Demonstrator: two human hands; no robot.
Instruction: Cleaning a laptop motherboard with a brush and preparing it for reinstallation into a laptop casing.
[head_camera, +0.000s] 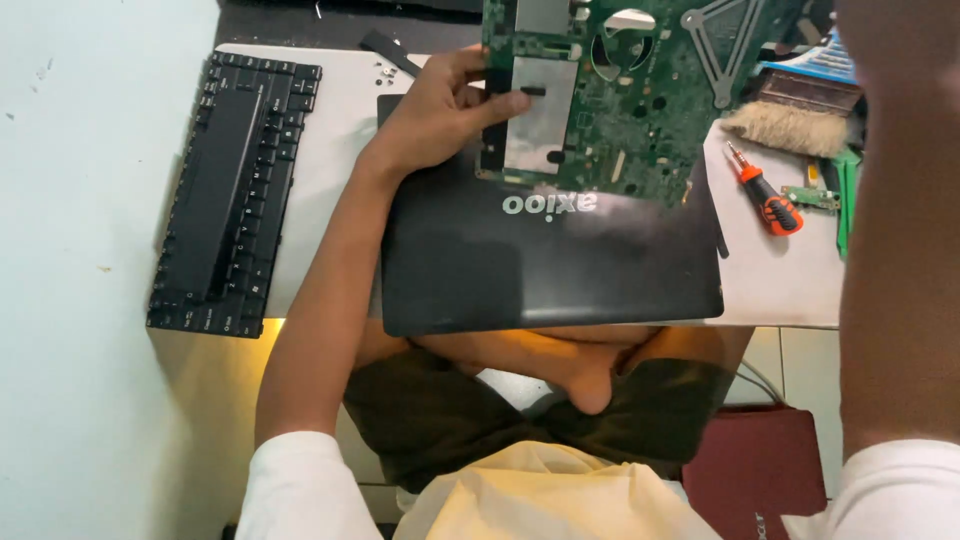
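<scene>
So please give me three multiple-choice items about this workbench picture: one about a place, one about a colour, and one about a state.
1. Where does the detached keyboard lie?
A. Left of the black laptop lid
B. On top of the lid
C. Right of the screwdriver

2. What colour is the handle of the screwdriver?
A. Blue and white
B. Orange and black
C. All green

3. How is the green circuit board held?
A. It lies flat with no hand on it
B. The left hand grips its left edge, thumb on the grey panel
C. It is shut inside the laptop

Answers:
1. A, the keyboard rests at the table's left edge, apart from the lid.
2. B, the handle shows orange with black bands, beside the brush.
3. B, the thumb presses across the board's face; the right hand is not clearly seen.
</scene>
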